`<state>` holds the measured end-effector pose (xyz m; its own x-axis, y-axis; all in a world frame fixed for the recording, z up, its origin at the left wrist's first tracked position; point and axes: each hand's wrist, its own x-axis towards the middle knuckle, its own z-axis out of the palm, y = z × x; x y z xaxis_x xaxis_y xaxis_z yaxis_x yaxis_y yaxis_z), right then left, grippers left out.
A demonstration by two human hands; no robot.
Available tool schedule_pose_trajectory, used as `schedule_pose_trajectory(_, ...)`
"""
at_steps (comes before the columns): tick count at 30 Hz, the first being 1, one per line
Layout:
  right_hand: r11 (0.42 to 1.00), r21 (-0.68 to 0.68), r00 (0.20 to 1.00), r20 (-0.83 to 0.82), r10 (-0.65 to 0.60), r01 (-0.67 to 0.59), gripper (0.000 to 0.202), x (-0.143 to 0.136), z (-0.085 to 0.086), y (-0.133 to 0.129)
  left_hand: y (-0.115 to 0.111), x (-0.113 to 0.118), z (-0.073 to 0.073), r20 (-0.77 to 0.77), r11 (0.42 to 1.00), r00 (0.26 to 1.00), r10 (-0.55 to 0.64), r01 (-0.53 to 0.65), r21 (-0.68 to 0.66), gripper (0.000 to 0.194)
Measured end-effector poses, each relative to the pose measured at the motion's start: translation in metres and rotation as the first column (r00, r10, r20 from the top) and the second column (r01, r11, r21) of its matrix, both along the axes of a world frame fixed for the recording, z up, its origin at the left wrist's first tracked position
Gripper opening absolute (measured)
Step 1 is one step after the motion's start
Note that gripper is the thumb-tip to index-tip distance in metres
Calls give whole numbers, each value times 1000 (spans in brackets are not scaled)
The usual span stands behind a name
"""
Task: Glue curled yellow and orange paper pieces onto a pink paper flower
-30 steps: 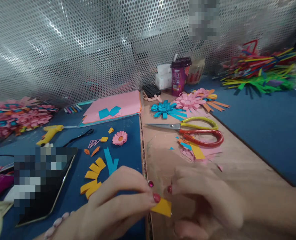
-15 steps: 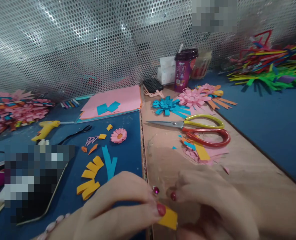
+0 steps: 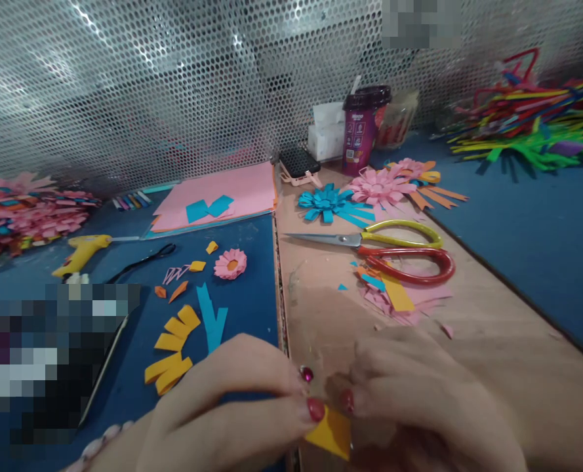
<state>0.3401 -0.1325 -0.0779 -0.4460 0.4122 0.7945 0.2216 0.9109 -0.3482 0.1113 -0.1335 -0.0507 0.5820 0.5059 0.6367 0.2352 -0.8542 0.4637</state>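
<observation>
My left hand [image 3: 232, 406] pinches a small yellow paper piece [image 3: 333, 432] between thumb and forefinger at the bottom centre. Just right of it, my right hand [image 3: 419, 393] is curled, its red-nailed thumb at the paper's upper right corner; its lower fingers are in shadow, and whether they grip the paper is unclear. Left of my left hand lie looped yellow paper strips [image 3: 170, 341] and a blue forked strip [image 3: 213, 321]. A small pink paper flower [image 3: 230, 264] with an orange centre lies beyond them.
Scissors [image 3: 345, 239] with yellow and red handles lie by paper scraps [image 3: 394, 292]. Behind them are a blue paper flower [image 3: 326, 202], pink flowers [image 3: 382, 187] and a purple cup [image 3: 357, 134]. A yellow glue gun [image 3: 82, 254] and pink sheets [image 3: 222, 190] are at left.
The yellow piece has tilted, its right end lower. My right thumb has come slightly down towards its corner. The whole view has shifted a little.
</observation>
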Motion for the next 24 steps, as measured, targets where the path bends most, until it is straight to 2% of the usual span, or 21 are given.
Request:
schedule_pose_trajectory(4, 1000, -9, 1000, 19, -8, 8, 30, 1, -3, -2, 5, -2, 9, -109, 995, 989, -96, 99, 26, 29)
schedule_pose_trajectory(8, 1000, -7, 999, 46, -21, 22, 23, 2, -2, -3, 5, 1, 13, -80, 995, 992, -100, 99, -21, 29)
schedule_pose_trajectory(13, 997, 16, 970, 230, 76, -82, 21, 9, 2, 1, -2, 6, 13, -49, 998, 997, -66, 66, 2, 27)
schedule_pose_trajectory(15, 989, 49, 959, 254, 125, -142, 20, 11, 2, 2, -3, 6, 14, -41, 997, 997, -66, 68, 36, 28)
schedule_pose_trajectory(17, 984, 65, 959, 243, 145, -166, 19, 12, 2, 3, -2, 7, 15, -35, 996, 997, -75, 76, 48, 30)
schedule_pose_trajectory(22, 987, 102, 990, 86, 114, -122, 13, 3, 4, 3, 2, 7, 13, -11, 983, 983, -186, 186, -3, 25)
schedule_pose_trajectory(24, 988, 109, 993, 64, 100, -106, 12, 1, 5, 3, 2, 7, 10, 29, 981, 980, -196, 196, -4, 23)
